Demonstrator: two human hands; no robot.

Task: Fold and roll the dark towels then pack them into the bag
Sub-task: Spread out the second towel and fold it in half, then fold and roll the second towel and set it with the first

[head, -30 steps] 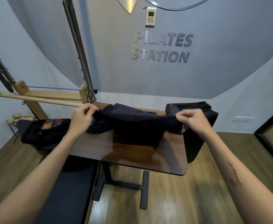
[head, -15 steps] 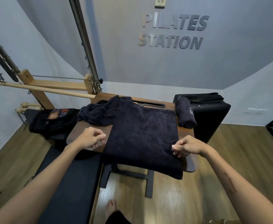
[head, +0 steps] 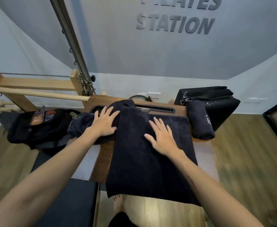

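The dark towel (head: 151, 154) lies flat on the table (head: 103, 154), its long way running toward the person. The right hand (head: 162, 138) presses it, fingers spread; the left hand (head: 104, 122) rests flat on what is probably another crumpled towel (head: 80, 124) beside it.

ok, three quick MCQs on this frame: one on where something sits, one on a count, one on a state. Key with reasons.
1. Where does the rolled towel lie?
A. the table's right edge
B. the floor
C. inside the backpack

2. How many towels are already rolled?
A. none
B. one
C. three

3. How is the right hand on the flat towel?
A. fist closed
B. pinching a corner
C. fingers spread flat on it

Key: A, it rests on the table beside the black bag; B, one roll shows, another towel lies bunched under the left hand; C, fingers are straight.
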